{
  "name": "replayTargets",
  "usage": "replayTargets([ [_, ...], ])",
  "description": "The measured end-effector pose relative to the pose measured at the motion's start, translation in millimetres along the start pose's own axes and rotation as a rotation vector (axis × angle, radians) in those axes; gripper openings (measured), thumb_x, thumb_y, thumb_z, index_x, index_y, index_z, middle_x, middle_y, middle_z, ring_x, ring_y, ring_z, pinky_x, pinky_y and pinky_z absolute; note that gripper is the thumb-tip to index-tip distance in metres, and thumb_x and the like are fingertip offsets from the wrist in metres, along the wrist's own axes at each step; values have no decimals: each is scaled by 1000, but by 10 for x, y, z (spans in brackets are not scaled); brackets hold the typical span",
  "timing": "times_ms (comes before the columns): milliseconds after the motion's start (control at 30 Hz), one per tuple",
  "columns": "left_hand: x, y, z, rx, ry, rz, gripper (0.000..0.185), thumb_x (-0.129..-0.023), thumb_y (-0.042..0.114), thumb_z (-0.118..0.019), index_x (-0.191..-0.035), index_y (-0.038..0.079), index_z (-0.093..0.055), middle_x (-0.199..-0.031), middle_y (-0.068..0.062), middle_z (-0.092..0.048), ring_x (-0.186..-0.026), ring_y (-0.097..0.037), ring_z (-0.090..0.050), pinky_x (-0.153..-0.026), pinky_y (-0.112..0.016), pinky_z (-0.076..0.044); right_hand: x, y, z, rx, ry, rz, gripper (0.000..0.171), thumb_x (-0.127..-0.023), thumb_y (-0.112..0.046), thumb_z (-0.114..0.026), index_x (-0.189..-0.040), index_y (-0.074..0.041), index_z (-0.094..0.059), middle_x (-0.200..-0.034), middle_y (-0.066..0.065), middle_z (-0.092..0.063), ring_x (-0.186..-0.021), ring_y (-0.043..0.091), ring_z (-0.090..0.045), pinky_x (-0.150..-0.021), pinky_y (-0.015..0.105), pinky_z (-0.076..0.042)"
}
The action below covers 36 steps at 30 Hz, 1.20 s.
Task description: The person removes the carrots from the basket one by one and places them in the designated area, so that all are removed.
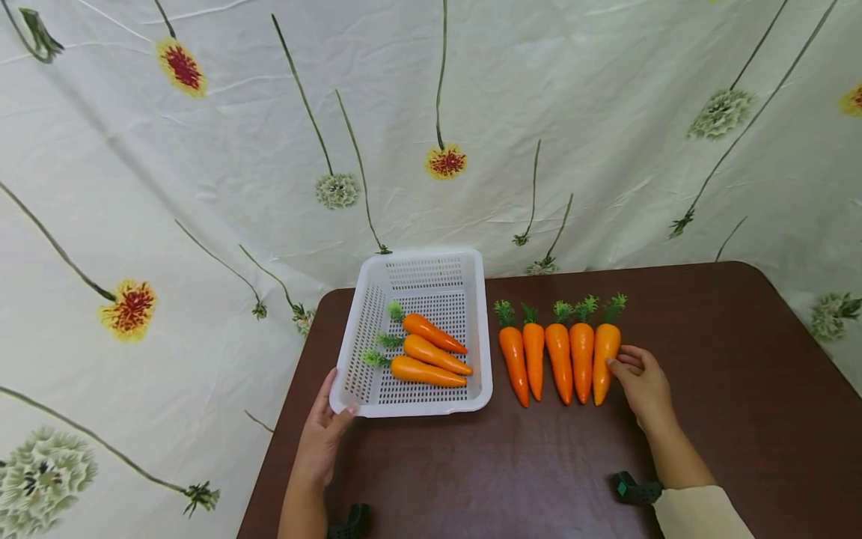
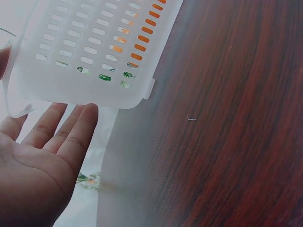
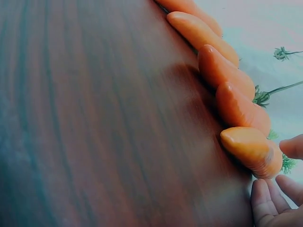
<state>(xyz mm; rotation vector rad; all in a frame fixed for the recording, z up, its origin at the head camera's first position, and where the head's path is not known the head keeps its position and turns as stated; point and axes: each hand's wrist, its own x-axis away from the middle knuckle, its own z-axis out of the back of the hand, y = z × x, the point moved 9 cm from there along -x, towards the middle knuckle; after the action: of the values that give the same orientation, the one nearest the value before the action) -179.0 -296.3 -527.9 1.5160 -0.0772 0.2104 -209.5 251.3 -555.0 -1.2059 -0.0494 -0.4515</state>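
My left hand [image 1: 322,434] grips the near left corner of a white perforated plastic basket [image 1: 423,409], thumb over the rim and fingers along the outer wall. In the left wrist view, the fingertips [image 2: 89,113] touch the basket's outside. Three orange toy carrots with green tops, among them a front carrot [image 1: 427,371], lie inside. To the basket's right, several more carrots stand in a row, tops pointing away. My right hand [image 1: 645,385] is at the rightmost carrot [image 1: 606,352], thumb near its upper face and fingers by its right side; I see no firm hold.
A dark brown wooden table [image 1: 512,464] carries everything. Behind it hangs a pale floral cloth [image 1: 592,97]. The basket's far end reaches the table's back edge. Black bands with small devices sit on both wrists, such as the right wristband [image 1: 636,490].
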Motion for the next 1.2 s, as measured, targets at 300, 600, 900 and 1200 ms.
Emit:
replayTargets([
  [300, -1, -7, 1, -5, 7, 10, 80, -99, 15, -65, -161, 37, -20, -163, -5, -35, -139, -25, -48, -96, -11, -47, 27, -34, 81, -57, 99, 19, 58, -102, -36, -57, -151, -10, -42, -145, 12, -50, -102, -2, -48, -75, 6, -43],
  [600, -2, 4, 2, -2, 5, 2, 80, -99, 15, -65, -162, 36, -19, -163, -5, -35, -142, -32, -45, -95, -11, -47, 59, -164, 116, -157, 151, 75, 52, -100, -29, -61, -146, -9, -49, -127, -3, -58, -97, -8, -52, -78, 5, -45],
  [900, -4, 7, 8, -27, 18, 0, 80, -98, 18, -66, -161, 38, -21, -162, -5, -36, -141, -31, -46, -96, -12, -47, 126, -321, 37, -196, 111, 123, 51, -101, -30, -60, -145, -7, -49, -127, -4, -56, -100, -7, -53, -80, 5, -46],
  [1200, 1, 1, 9, -18, 14, 4, 80, -98, 19, -67, -160, 40, -22, -162, -4, -36, -142, -31, -45, -96, -11, -46, 197, -464, -152, -197, 10, 208, 51, -102, -27, -60, -145, -4, -47, -128, -2, -54, -102, -9, -54, -84, 6, -46],
])
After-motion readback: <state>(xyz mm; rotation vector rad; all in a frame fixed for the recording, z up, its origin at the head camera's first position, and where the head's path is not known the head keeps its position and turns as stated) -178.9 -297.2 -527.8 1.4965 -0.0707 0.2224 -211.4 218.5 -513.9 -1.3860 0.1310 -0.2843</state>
